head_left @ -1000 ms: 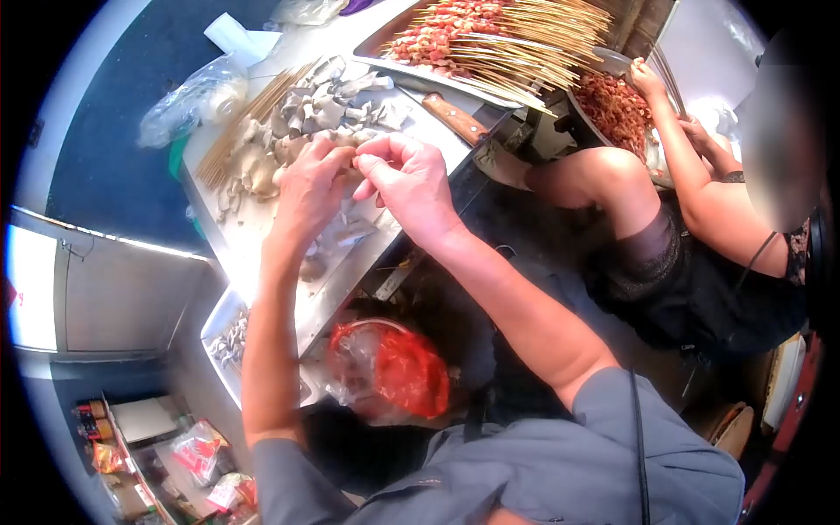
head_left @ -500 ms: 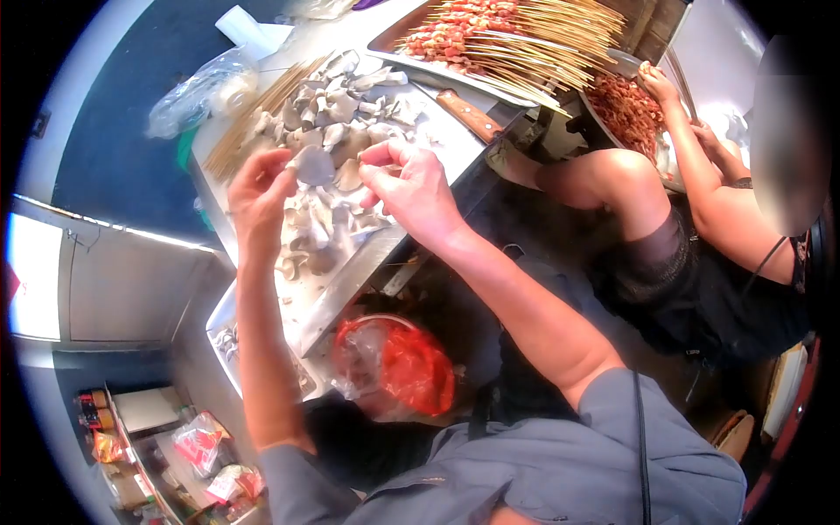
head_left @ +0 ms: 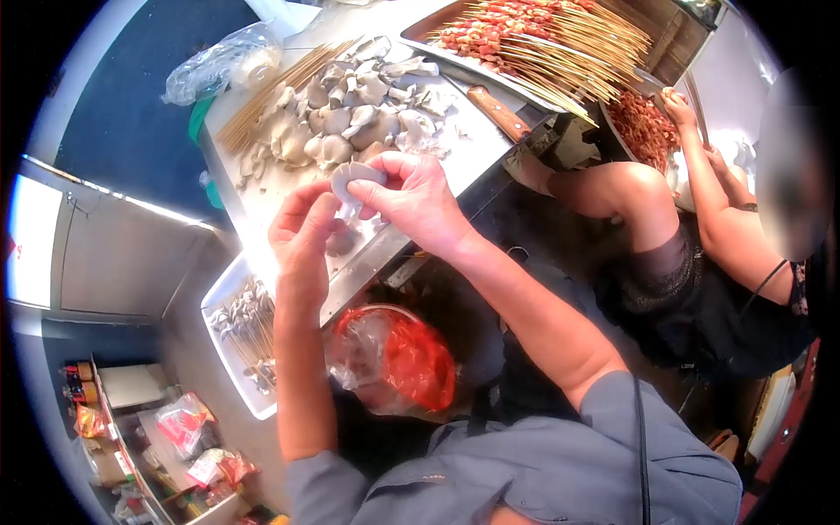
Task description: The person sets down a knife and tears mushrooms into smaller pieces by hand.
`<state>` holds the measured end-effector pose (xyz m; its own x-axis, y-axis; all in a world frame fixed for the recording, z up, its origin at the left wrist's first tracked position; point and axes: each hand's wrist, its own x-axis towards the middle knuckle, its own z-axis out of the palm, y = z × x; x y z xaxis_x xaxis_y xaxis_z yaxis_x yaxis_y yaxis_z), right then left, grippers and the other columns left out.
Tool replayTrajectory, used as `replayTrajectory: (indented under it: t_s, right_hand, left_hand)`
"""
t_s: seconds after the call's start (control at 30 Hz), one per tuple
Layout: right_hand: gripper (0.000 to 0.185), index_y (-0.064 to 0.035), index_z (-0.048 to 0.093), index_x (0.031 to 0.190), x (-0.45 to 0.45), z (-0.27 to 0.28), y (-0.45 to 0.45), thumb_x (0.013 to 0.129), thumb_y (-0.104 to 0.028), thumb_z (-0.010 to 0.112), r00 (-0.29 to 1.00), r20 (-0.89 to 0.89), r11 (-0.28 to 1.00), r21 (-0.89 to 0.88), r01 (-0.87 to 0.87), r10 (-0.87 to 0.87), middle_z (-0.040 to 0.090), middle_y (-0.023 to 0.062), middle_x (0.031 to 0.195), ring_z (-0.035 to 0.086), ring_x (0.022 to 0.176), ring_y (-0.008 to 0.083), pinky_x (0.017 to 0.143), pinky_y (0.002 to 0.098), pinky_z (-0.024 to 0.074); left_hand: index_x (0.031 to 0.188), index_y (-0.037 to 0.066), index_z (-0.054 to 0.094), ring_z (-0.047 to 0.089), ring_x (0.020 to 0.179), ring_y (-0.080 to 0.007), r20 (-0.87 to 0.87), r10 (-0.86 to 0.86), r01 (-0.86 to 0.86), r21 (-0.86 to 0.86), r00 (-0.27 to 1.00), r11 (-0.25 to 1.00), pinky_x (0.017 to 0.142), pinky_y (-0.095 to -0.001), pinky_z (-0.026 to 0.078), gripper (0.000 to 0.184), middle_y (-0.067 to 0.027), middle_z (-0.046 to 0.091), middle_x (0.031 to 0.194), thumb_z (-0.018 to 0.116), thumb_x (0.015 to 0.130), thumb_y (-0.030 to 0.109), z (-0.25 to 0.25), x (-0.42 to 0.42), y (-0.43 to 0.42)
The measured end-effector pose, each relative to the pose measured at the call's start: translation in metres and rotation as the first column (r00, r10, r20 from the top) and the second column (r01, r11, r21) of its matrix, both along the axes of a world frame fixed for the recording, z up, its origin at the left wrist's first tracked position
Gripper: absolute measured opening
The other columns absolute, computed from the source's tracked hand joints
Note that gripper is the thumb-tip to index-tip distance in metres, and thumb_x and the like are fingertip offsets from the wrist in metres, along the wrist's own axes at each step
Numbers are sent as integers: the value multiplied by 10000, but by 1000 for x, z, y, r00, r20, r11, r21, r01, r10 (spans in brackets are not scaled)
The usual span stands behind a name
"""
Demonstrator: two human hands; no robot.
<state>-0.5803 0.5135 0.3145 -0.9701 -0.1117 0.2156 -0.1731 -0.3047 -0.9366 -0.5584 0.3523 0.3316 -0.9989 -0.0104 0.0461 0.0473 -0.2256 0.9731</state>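
Note:
Above the near edge of the white board (head_left: 262,197), my two hands are close together at a pale grey oyster mushroom (head_left: 357,178). My right hand (head_left: 416,194) is closed, its thumb and fingers pinching the mushroom's cap. My left hand (head_left: 302,229) is closed around the lower stem side, where the fingers hide part of the grip. Just beyond lies a heap of loose oyster mushrooms (head_left: 337,114). A bundle of thin bamboo skewers (head_left: 271,101) lies along the heap's left side. Another grey piece (head_left: 341,242) shows under my hands.
A metal tray of meat skewers (head_left: 525,44) and a wooden-handled knife (head_left: 499,114) lie beyond. Below left is a white tray with skewered mushrooms (head_left: 241,328). A red plastic bag (head_left: 420,363) sits under the table. To the right, a person's hand (head_left: 678,109) is near a bowl of meat (head_left: 643,127).
My hands, apart before with mushroom pieces at the fingers, have come together lower and nearer me on one mushroom. The view has shifted, showing more of the white tray of skewered mushrooms.

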Motion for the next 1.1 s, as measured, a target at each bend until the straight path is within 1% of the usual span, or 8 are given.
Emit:
replayTrajectory:
  t_s: [0.13, 0.2, 0.47, 0.6, 0.7, 0.93, 1.07, 1.1]
  right_hand:
    - [151, 37, 683, 893, 6, -2, -4, 833, -99, 707, 974, -224, 959, 267, 94, -33, 694, 104, 726, 667, 623, 115, 564, 268, 518]
    - [162, 27, 681, 899, 11, 2, -7, 822, -107, 727, 988, -152, 971, 236, 28, 9, 692, 119, 730, 674, 647, 125, 585, 284, 524]
    - [133, 21, 680, 859, 13, 0, -12, 820, -97, 727, 970, -218, 954, 298, -42, 111, 682, 109, 698, 669, 624, 129, 577, 284, 526]
    - [99, 18, 688, 849, 16, 0, -15, 827, -74, 717, 972, -202, 961, 270, -61, 118, 684, 91, 698, 656, 609, 114, 557, 260, 524]
    - [88, 20, 689, 839, 18, 2, -19, 844, -66, 706, 978, -62, 979, 52, -196, 199, 683, 66, 706, 646, 605, 98, 541, 235, 519]
    - [113, 27, 672, 900, 5, -2, -20, 850, -65, 715, 996, 61, 991, -121, -59, 67, 669, 44, 741, 637, 600, 83, 534, 217, 506]
    - [182, 43, 672, 972, -5, -11, -16, 826, -57, 716, 995, 31, 995, 44, 95, -96, 649, 43, 692, 645, 624, 91, 558, 226, 508]
    - [258, 54, 657, 1035, -8, -16, -16, 809, -58, 712, 987, -31, 980, 119, 161, -159, 656, 67, 718, 657, 643, 107, 576, 237, 517]
  left_hand:
    - [1061, 0, 662, 559, 745, -75, -43, -50, 44, -135, 998, 990, 675, -213, 456, 249, -25, 662, 918, 706, 887, 172, 4, -2, -14]
    - [1043, 8, 652, 533, 687, -70, -42, -143, 126, -283, 989, 951, 618, -202, 415, 223, -9, 650, 874, 690, 896, 171, 9, 1, -19]
    - [937, 41, 638, 527, 679, -69, 28, -236, 233, -303, 971, 924, 603, -213, 413, 149, 16, 621, 818, 680, 906, 181, 9, 0, -39]
    - [930, 41, 629, 531, 678, -64, -7, -233, 220, -307, 972, 926, 597, -209, 421, 141, 16, 619, 810, 661, 921, 178, 2, 4, -40]
    - [900, 33, 641, 554, 674, -68, -32, -222, 216, -133, 974, 967, 587, -213, 428, 164, -10, 632, 801, 671, 923, 193, -2, 6, -37]
    - [903, 25, 629, 555, 653, -85, -54, 82, -79, 53, 995, 995, 587, -222, 454, 197, -13, 622, 797, 626, 964, 213, -18, -5, -56]
    - [986, -18, 678, 592, 745, -113, -151, 235, -264, -215, 960, 940, 672, -240, 480, 254, -37, 650, 872, 612, 974, 227, -24, -14, -60]
    - [1028, -25, 674, 600, 802, -138, -303, 224, -340, -415, 926, 844, 732, -259, 485, 265, -57, 653, 914, 606, 975, 226, -27, -18, -60]
